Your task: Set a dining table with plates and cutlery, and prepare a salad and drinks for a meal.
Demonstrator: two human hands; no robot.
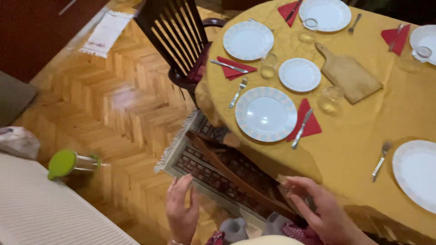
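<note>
Left hand [182,208]: lowest in the head view, fingers open and a little curled, holding nothing; it hovers just left of the near chair's top rail, over the rug's edge.
Right hand [318,206]: also open and empty, fingers spread, at the right end of the same rail where the rail meets the hanging cloth; whether the fingertips touch wood or cloth I cannot tell.
Hands together: well apart, one on each side of the rail.
Near chair [236,177]: dark wood, pushed under the bench. Its top rail is the long axis, running from upper left down to lower right between the two hands; the right hand sits nearer its end, the left nearer its middle.
Rug [181,159]: patterned, fringed, under the chair on the herringbone floor [109,104].
Green-lidded jar [72,163]: off to the left, beside a white ribbed surface.
Bench [354,136]: yellow cloth, beyond and right of the hands.
Nearest setting: white plate [265,113], red napkin [309,120] with knife [301,129], fork [238,92].
Farther: wooden board [349,75], glasses, more plates.
Far chair [177,36]: slatted back, at the bench's left end.
</note>
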